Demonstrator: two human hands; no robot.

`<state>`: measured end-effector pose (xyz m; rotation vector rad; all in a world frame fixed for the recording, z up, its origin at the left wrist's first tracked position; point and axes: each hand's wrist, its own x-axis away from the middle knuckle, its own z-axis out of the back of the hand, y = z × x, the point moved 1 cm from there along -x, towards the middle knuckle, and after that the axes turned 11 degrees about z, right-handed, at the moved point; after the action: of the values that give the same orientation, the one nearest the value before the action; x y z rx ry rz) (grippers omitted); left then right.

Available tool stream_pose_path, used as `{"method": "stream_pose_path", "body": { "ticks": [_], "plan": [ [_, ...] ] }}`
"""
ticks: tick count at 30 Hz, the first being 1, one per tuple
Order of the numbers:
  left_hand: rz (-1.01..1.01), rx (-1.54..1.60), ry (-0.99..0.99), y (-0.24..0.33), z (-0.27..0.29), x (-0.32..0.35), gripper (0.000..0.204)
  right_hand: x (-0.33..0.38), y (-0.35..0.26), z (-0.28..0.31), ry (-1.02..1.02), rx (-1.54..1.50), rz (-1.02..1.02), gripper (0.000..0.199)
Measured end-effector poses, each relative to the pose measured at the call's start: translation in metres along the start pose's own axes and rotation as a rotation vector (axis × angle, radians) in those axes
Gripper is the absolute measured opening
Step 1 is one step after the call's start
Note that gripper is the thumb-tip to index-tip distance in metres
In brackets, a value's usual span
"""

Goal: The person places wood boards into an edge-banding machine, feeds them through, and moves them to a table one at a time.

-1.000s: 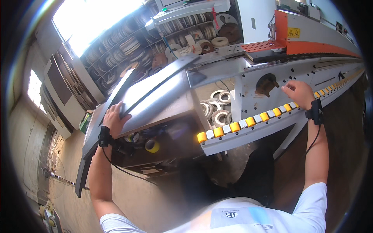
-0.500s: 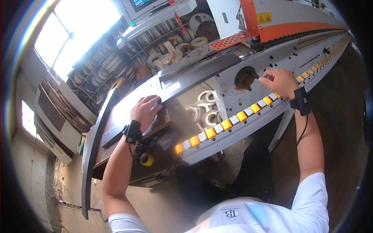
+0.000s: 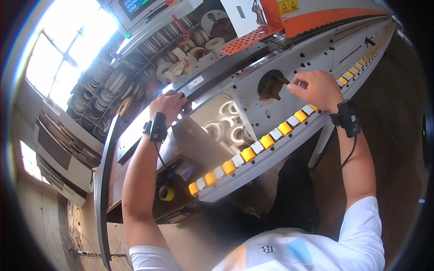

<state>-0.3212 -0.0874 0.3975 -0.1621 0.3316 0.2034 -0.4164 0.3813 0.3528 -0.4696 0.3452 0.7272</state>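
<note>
A long, narrow dark board (image 3: 217, 72) with a white label lies along the far side of the machine bed. At its near-left end is my left hand (image 3: 166, 107), fingers curled against the board's end; the exact grip is partly hidden. My right hand (image 3: 318, 90) hovers above the row of yellow and white rollers (image 3: 267, 142), beside a round opening (image 3: 272, 85) in the grey machine panel. Its thumb and fingers are closed together, and nothing shows between them. Black bands with cables are strapped round both wrists.
An orange perforated guard (image 3: 248, 40) and the machine's orange-white body rise at the far right. Behind the bed, racks (image 3: 104, 83) hold several banding rolls. A control screen (image 3: 133, 8) is at the top left. A yellow tape roll (image 3: 167, 193) sits below my left forearm.
My left hand and the dark board have moved away and to the right along the machine bed. My right hand stays near the round opening. The whole view has shifted slightly.
</note>
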Motion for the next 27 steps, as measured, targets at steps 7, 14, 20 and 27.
{"method": "stream_pose_path", "body": {
  "ticks": [7, 14, 20, 27],
  "plan": [
    [0.004, -0.112, 0.087, 0.012, -0.002, 0.004, 0.03, -0.002, 0.003, -0.003, 0.003, 0.004, 0.004, 0.041],
    [-0.05, -0.027, 0.318, -0.002, -0.027, 0.007, 0.026, -0.005, 0.006, -0.004, -0.015, -0.02, 0.034, 0.047],
    [-0.063, 0.244, 0.208, -0.033, -0.04, -0.001, 0.03, -0.003, 0.004, 0.0, -0.036, 0.001, -0.013, 0.049],
    [0.043, 0.343, -0.017, -0.061, -0.045, -0.011, 0.035, -0.003, 0.001, 0.003, -0.073, -0.002, -0.063, 0.046]
  ]
}}
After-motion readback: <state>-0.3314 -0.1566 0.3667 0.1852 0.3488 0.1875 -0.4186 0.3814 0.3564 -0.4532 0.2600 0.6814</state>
